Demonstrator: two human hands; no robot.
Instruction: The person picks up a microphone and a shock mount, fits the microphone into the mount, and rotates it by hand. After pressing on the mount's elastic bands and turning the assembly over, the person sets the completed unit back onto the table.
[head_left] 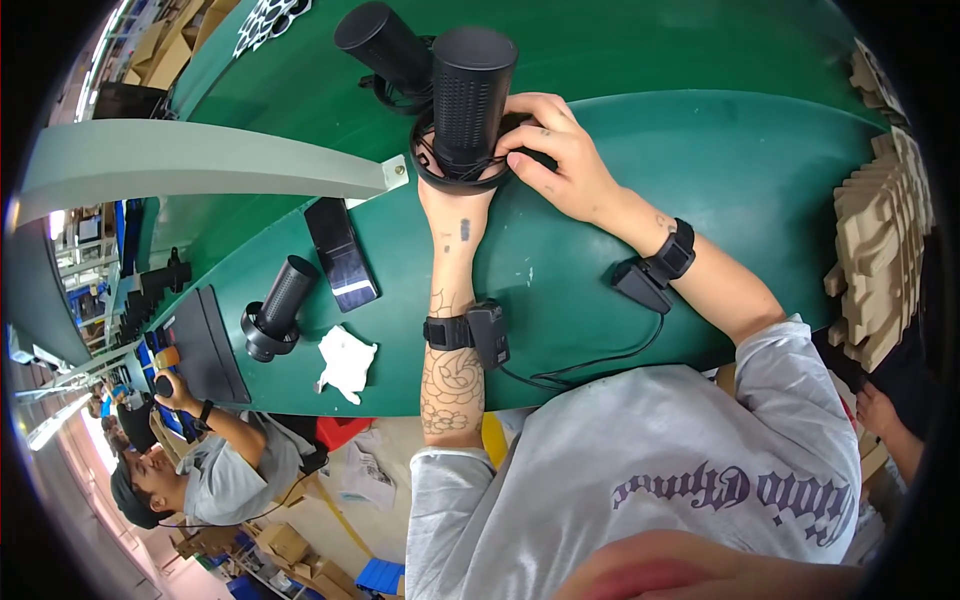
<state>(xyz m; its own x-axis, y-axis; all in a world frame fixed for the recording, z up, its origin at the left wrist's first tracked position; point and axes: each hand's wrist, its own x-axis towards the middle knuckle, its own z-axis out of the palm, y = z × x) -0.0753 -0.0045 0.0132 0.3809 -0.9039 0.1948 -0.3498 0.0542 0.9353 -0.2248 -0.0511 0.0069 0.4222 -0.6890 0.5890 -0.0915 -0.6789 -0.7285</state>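
Note:
A black microphone [472, 95] with a perforated grille stands upright in a round shock mount [460, 184] above the green table. My left hand [452, 200] holds the mount from below; its fingers are mostly hidden behind the ring and the microphone. My right hand [560, 150] is at the right side of the ring, fingers bent and thumb and forefinger close together against its edge. Exactly what they pinch there is partly hidden. Just behind stands a second black microphone [385, 45], slightly tilted, with its own mount.
A third microphone [286, 295] stands left, near a dark phone [343, 255] and a crumpled white cloth [347, 362]. A grey metal arm [220, 160] crosses from the left. Moulded pulp trays [875, 240] are stacked right. A cable [600, 362] links my wrist devices. A co-worker [220, 470] sits left.

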